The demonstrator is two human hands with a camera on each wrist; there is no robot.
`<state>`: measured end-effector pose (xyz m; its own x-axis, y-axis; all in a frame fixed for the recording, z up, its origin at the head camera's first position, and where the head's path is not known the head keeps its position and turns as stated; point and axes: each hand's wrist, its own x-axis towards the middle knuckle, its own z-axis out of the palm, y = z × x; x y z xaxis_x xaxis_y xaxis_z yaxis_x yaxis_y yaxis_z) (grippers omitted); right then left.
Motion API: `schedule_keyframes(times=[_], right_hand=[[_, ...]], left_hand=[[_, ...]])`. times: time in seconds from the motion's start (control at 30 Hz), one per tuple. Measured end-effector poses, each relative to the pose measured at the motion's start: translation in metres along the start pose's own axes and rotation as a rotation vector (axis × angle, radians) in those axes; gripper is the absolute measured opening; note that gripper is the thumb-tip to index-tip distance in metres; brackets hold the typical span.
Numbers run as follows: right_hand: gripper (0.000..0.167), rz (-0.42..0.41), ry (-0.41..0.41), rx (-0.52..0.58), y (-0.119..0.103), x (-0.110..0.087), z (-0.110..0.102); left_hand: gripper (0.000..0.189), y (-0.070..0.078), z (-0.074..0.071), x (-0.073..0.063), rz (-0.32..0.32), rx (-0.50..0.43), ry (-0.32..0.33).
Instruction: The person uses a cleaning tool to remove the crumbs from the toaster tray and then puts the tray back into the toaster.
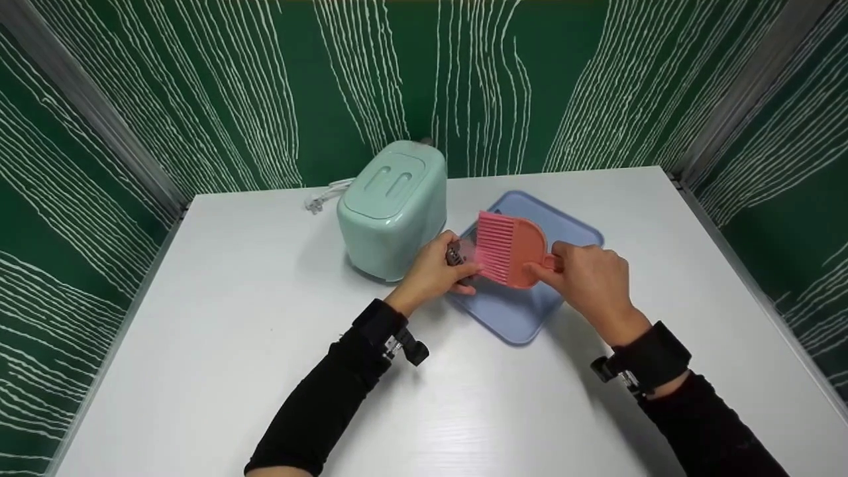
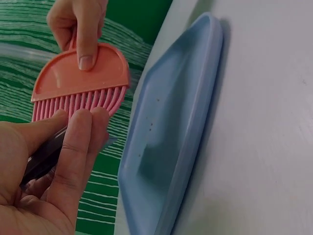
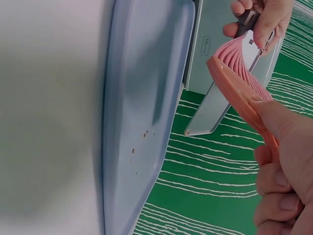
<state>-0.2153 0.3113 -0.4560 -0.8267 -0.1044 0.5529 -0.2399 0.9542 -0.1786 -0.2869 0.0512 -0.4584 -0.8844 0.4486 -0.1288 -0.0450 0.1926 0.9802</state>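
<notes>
My right hand [image 1: 593, 278] grips the handle of a small brush [image 1: 528, 255] with an orange head and pink bristles, thumb laid on the head. In my left hand [image 1: 429, 270] is a toaster's thin metal crumb tray [image 3: 208, 112], pinched by its dark end [image 3: 247, 18]. The bristles [image 3: 232, 54] bend against the crumb tray close to my left fingers. Both are held over a blue tray [image 1: 517, 324]. A few brown crumbs [image 3: 133, 151] lie scattered on the blue tray, and one bit clings to the crumb tray's far corner.
A mint-green toaster [image 1: 391, 199] stands upright behind my left hand, beside the blue tray. Its white cord and plug [image 1: 317, 202] lie on the white table [image 1: 232, 318] to the left. Green walls [image 1: 570, 66] with white lines enclose the back and sides.
</notes>
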Motion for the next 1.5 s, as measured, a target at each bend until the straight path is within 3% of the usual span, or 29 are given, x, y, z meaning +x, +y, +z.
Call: schedule_keyframes(times=[0.23,0.6,0.83,1.5], right_hand=[[0.055,-0.037,0.043,-0.055,0.012,-0.002,0.005],[0.058,-0.029,0.058,-0.094,0.031,-0.003,0.009],[0.058,-0.001,0.058,-0.119,0.041,-0.003,0.008],[0.055,0.098,0.047,-0.115,0.058,0.001,-0.003]], left_hand=[[0.036,0.001,0.002,0.001,-0.014,-0.024,0.008],[0.03,0.005,0.005,-0.001,-0.034,-0.041,0.017],[0.032,0.004,0.005,-0.002,-0.001,-0.049,-0.022],[0.035,0.001,0.003,-0.003,0.017,0.033,0.001]])
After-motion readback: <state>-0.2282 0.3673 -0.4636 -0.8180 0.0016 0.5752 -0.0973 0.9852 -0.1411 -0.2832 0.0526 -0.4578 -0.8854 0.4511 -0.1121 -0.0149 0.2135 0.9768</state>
